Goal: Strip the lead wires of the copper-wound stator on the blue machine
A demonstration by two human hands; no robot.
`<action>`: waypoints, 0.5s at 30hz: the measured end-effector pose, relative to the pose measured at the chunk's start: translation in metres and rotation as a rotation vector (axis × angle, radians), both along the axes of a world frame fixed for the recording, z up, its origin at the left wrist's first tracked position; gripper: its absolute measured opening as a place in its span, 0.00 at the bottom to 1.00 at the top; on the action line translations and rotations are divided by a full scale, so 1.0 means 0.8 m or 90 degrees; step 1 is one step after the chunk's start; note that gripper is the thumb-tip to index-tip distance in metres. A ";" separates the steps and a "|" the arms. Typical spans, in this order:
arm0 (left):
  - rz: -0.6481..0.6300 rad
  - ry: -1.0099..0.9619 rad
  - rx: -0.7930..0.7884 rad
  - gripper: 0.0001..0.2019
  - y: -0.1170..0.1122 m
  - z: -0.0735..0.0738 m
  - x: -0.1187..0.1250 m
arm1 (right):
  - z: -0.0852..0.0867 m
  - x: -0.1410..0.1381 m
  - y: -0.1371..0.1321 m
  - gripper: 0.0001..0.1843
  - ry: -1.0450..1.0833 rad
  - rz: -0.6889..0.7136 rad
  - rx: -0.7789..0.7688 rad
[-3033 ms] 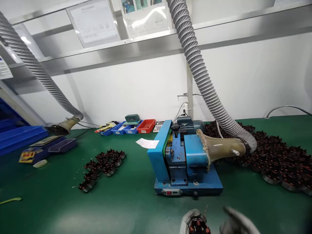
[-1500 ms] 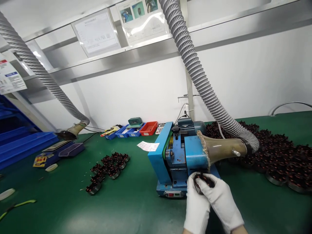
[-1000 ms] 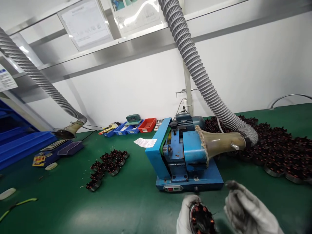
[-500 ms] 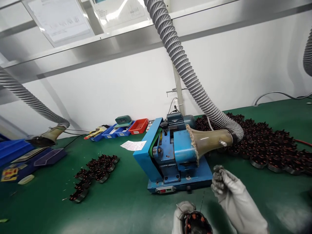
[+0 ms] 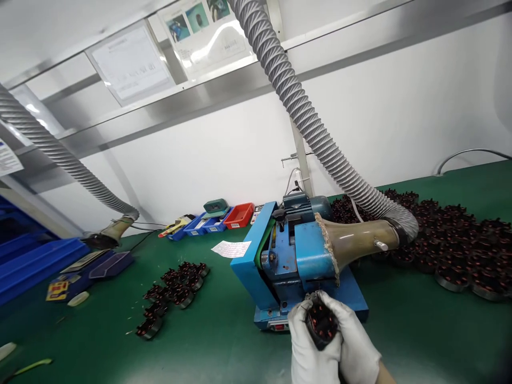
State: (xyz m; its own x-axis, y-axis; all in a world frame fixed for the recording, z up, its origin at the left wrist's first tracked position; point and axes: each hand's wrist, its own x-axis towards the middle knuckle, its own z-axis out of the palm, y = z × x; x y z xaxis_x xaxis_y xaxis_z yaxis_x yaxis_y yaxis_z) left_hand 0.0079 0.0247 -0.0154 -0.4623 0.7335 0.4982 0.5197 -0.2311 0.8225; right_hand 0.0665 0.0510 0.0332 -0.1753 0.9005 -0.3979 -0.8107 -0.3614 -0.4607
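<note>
1. Head view, at the left: a small stator cluster (image 5: 172, 290) lies on the green bench (image 5: 216, 346).
2. At the centre stands the blue machine (image 5: 296, 261), with a ribbed hose (image 5: 304, 122) funnelled into its right side.
3. The gloved left hand (image 5: 310, 349) is closed around the copper-wound stator (image 5: 322, 322) from the left.
4. The gloved right hand (image 5: 356, 349) clasps the same stator from the right, holding it just in front of the machine's base.
5. At the right, a large stator pile (image 5: 452, 250) covers the bench.
</note>
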 end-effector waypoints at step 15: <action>-0.175 -0.079 -0.123 0.19 0.017 0.039 -0.004 | -0.020 -0.008 0.023 0.10 -0.077 -0.116 0.002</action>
State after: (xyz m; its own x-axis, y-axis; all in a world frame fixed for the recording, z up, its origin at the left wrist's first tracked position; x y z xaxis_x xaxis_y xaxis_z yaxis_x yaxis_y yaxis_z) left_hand 0.0046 0.0385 0.0162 -0.2825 0.9141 0.2910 0.3529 -0.1830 0.9176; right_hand 0.0599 0.0697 0.0174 0.0394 0.9143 -0.4031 -0.8015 -0.2120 -0.5592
